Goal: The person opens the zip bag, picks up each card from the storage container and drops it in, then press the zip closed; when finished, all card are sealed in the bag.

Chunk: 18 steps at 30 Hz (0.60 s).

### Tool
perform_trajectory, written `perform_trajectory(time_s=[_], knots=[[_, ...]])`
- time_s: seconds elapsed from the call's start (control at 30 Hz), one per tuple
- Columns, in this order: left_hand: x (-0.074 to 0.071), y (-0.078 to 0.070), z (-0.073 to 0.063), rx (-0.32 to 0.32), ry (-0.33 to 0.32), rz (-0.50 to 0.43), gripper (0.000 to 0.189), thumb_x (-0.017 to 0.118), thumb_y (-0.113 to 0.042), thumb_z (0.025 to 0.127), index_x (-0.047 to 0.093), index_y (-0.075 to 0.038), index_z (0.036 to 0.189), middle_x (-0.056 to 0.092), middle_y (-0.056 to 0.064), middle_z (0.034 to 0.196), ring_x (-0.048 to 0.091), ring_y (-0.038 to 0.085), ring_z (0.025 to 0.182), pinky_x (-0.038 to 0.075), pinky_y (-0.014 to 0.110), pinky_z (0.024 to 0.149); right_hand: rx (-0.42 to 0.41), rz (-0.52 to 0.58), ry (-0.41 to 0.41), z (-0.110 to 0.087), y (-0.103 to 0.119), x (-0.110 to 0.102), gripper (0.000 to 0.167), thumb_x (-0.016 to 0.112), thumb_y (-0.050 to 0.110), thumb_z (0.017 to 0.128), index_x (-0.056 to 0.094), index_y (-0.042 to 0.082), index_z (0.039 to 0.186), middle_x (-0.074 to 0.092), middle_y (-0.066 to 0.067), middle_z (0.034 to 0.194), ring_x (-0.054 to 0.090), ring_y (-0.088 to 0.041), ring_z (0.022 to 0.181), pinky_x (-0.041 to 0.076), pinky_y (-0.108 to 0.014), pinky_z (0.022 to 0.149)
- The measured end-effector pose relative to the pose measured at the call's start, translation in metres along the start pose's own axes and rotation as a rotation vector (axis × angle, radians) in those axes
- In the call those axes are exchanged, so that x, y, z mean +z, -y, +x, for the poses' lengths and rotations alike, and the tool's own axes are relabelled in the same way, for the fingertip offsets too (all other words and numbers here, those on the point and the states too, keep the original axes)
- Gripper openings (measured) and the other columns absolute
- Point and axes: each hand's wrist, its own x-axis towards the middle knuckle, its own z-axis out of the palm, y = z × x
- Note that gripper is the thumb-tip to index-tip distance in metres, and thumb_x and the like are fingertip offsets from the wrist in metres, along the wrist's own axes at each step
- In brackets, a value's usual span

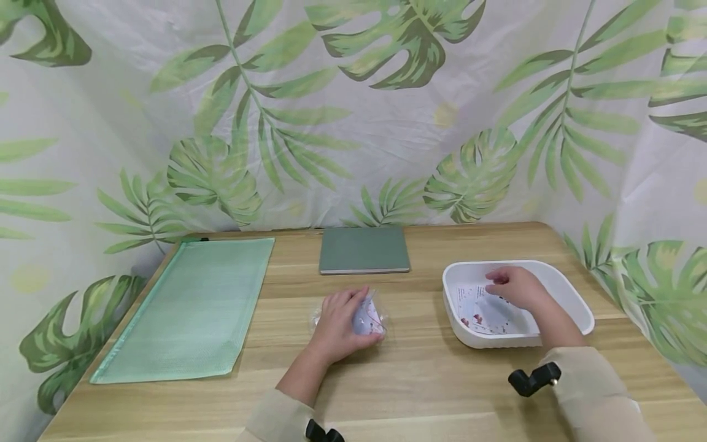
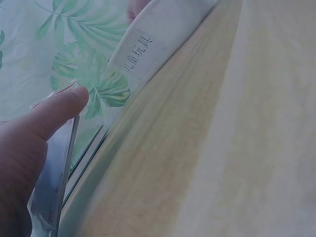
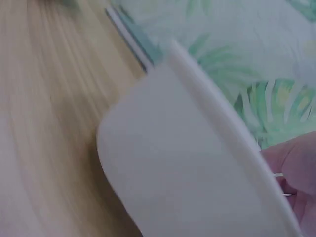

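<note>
My left hand (image 1: 338, 325) grips a clear plastic packet (image 1: 369, 318) with a pale printed insert, low over the middle of the table. Its thumb (image 2: 61, 111) lies across the packet's edge in the left wrist view. On the right stands a white plastic basin (image 1: 480, 339) with black lettering on its side. Printed sheets (image 1: 488, 313) with small red and dark marks lie inside. Over the basin's opening is my right hand (image 1: 519, 287), fingers bent. Thin white edges show between those fingers in the right wrist view; I cannot tell what they belong to.
A pale green mesh zip pouch (image 1: 188, 307) lies flat on the left of the wooden table (image 1: 409, 393). A dark green book (image 1: 364, 248) is at the back edge. Behind hangs a leaf-patterned cloth (image 1: 386, 141).
</note>
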Motion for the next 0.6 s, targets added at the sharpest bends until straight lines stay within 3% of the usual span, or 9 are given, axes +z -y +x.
perform_trajectory(time_s=[0.13, 0.27, 0.4, 0.6], knots=[[0.000, 0.000, 0.000, 0.005, -0.001, 0.000, 0.091, 0.084, -0.045, 0.064, 0.053, -0.004, 0.139, 0.060, 0.012, 0.125, 0.052, 0.032, 0.116, 0.036, 0.049, 0.101, 0.035, -0.065, 0.064, 0.006, -0.017, -0.002, 0.050, 0.071, 0.018, 0.087, 0.057, -0.007, 0.128, 0.052, -0.034, 0.132, 0.051, -0.049, 0.118, 0.044, -0.059, 0.098], [0.000, 0.001, -0.001, 0.019, -0.010, 0.011, 0.091, 0.083, -0.045, 0.064, 0.053, -0.004, 0.139, 0.061, 0.012, 0.124, 0.053, 0.031, 0.115, 0.037, 0.048, 0.100, 0.006, -0.105, 0.077, 0.008, -0.025, 0.001, 0.055, 0.075, 0.016, 0.081, 0.057, -0.009, 0.127, 0.053, -0.036, 0.131, 0.049, -0.051, 0.120, 0.039, -0.061, 0.101], [0.001, 0.002, 0.000, 0.035, -0.024, 0.040, 0.091, 0.084, -0.047, 0.064, 0.053, -0.004, 0.138, 0.061, 0.011, 0.125, 0.053, 0.030, 0.115, 0.038, 0.047, 0.099, -0.010, -0.134, 0.067, 0.010, -0.029, 0.004, 0.056, 0.077, 0.015, 0.079, 0.058, -0.009, 0.126, 0.057, -0.034, 0.123, 0.054, -0.048, 0.113, 0.041, -0.058, 0.098], [0.001, 0.002, -0.001, 0.018, -0.009, 0.026, 0.091, 0.083, -0.047, 0.065, 0.053, -0.004, 0.139, 0.060, 0.011, 0.126, 0.053, 0.030, 0.116, 0.037, 0.048, 0.100, 0.047, -0.129, 0.064, 0.011, -0.031, 0.005, 0.053, 0.077, 0.016, 0.081, 0.058, -0.006, 0.126, 0.058, -0.031, 0.115, 0.056, -0.040, 0.102, 0.046, -0.052, 0.088]])
